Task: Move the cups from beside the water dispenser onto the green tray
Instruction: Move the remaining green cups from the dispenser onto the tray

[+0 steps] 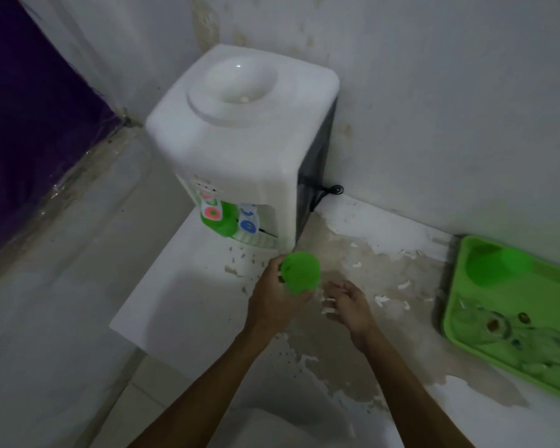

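Observation:
My left hand (274, 297) grips a green cup (300, 272) upside down, just in front of the white water dispenser (240, 130). Another green cup (224, 223) stands under the dispenser's taps. My right hand (346, 302) hovers beside the held cup, fingers apart and holding nothing. The green tray (459, 305) lies at the right on the counter. It carries a third green cup (495, 265) at its far end and several clear glasses (485, 324) nearer to me.
The white counter (175, 286) has peeling, stained paint. A wall rises behind the dispenser and tray. The dispenser's black cord (328, 190) hangs at its right side. The counter's left edge drops to the floor.

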